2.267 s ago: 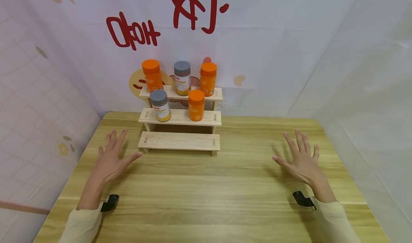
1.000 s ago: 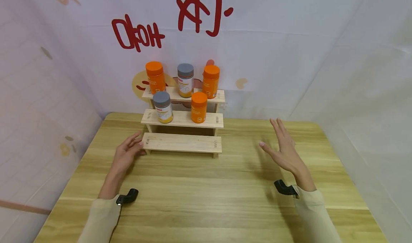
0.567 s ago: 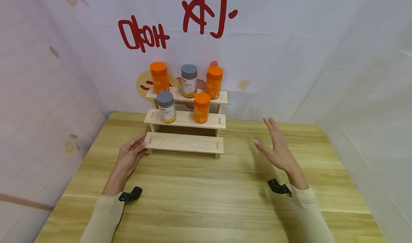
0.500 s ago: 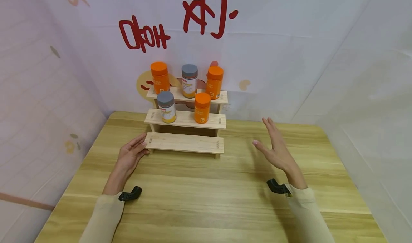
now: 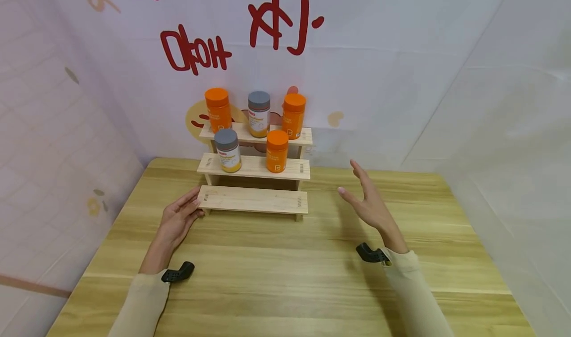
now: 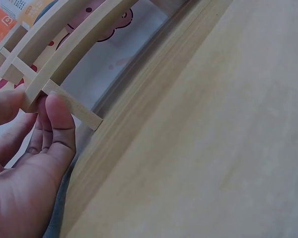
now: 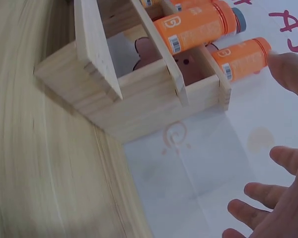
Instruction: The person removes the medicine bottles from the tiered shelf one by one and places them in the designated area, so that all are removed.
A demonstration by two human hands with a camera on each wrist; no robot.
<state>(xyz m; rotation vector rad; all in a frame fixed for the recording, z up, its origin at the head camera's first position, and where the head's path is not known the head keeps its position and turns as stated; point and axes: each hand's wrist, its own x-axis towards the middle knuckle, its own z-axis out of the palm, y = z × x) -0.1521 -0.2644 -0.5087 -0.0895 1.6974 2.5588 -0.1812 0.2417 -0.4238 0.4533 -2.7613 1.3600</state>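
A three-step wooden display shelf (image 5: 254, 199) stands at the back of the table. My left hand (image 5: 175, 224) grips the left end of its lowest board, the thumb above and curled fingers below in the left wrist view. My right hand (image 5: 371, 207) hovers to the right of the shelf, fingers extended and thumb apart, touching nothing. On the top step are an orange jar (image 5: 218, 111), a grey-lidded jar (image 5: 259, 119) and another orange jar (image 5: 294, 118). The middle step bears a grey-lidded jar (image 5: 229, 154) and an orange jar (image 5: 277, 153). All stand upright.
The wood-grain table (image 5: 267, 267) reaches forward from the shelf. Behind it hangs a white printed backdrop (image 5: 379, 79) with red lettering, and similar sheets close off the left and right sides. A black wrist mount (image 5: 178, 272) sits on each sleeve cuff.
My left hand has moved from the table's left side to the shelf's lowest board and taken hold of its end. My right hand has moved left towards the shelf. The jars keep their places.
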